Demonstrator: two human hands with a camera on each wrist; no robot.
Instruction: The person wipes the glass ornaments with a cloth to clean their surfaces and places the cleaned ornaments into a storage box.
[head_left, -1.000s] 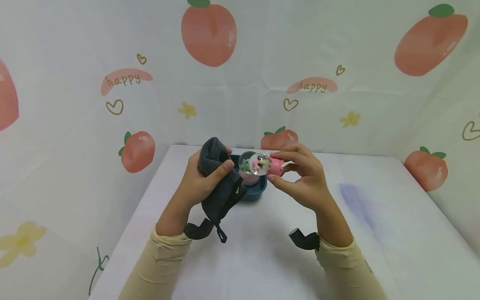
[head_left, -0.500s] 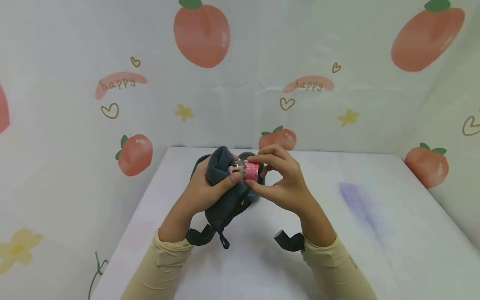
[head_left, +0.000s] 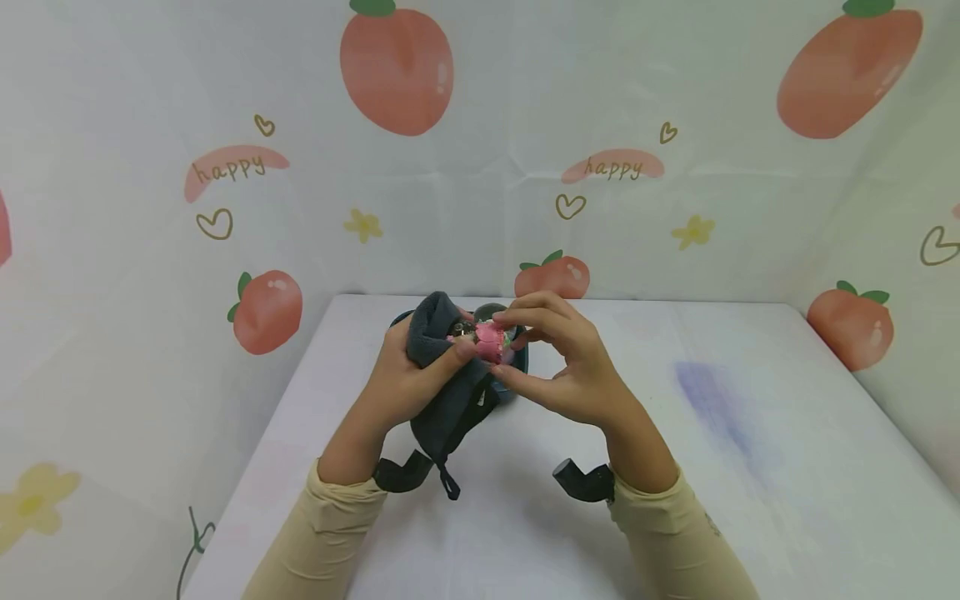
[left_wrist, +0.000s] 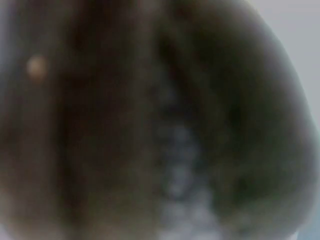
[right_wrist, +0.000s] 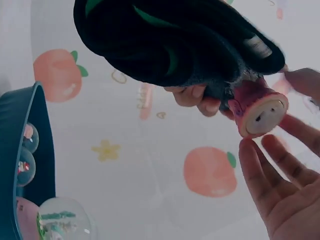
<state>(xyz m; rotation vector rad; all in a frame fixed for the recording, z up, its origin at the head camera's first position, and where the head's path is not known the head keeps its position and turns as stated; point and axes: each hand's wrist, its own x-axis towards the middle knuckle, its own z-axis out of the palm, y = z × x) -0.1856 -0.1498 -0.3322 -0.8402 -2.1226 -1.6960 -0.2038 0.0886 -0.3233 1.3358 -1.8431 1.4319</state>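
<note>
My left hand (head_left: 401, 371) grips a dark grey cloth (head_left: 450, 404) with a small loop hanging from it. Tucked into the cloth's fold is the glass end of a small snow globe (head_left: 491, 342), lying sideways with its pink base outward. My right hand (head_left: 576, 362) pinches that base between thumb and fingertips. The right wrist view shows the base's pale round underside facing out, with the snow globe (right_wrist: 255, 110) partly covered by the cloth (right_wrist: 170, 45). Close, blurred dark folds of cloth (left_wrist: 240, 120) fill most of the left wrist view.
Behind the hands stands a blue bin (head_left: 510, 390), partly hidden. The right wrist view shows a larger snow globe (right_wrist: 65, 220) with a pink base at the bin (right_wrist: 12, 120), plus two small globes inside. A white table (head_left: 675, 500) meets a fruit-printed backdrop (head_left: 480, 183).
My right hand has carried the snow globe left into the cloth held by my left hand, covering much of its glass. Over the last half second the globe has turned slightly against the cloth.
</note>
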